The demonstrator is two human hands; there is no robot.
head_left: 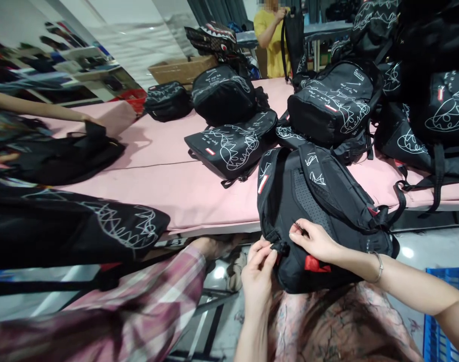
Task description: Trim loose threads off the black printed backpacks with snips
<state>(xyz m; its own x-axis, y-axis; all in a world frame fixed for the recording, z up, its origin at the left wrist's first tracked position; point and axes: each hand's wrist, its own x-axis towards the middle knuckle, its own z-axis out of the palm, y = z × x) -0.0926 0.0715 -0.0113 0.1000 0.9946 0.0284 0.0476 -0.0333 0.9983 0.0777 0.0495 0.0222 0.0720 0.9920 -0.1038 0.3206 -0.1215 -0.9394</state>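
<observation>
A black backpack (319,201) leans on the table's front edge above my lap, its padded back and shoulder straps facing up. At its lower left side, my left hand (256,271) pinches a bunched black strap (280,246). My right hand (314,240) is over the lower back panel with thumb and fingers pressed together. Something small and dark may be between those fingertips, too small to name. Just below that hand a red piece (316,264) shows on the backpack.
More black backpacks with white scribbled prints lie on the pink table (169,196), one flat backpack (233,146) nearest. At left, a co-worker's arm (36,105) reaches to a black bag (71,156). A person in yellow (269,35) stands behind. A blue crate (446,311) is at lower right.
</observation>
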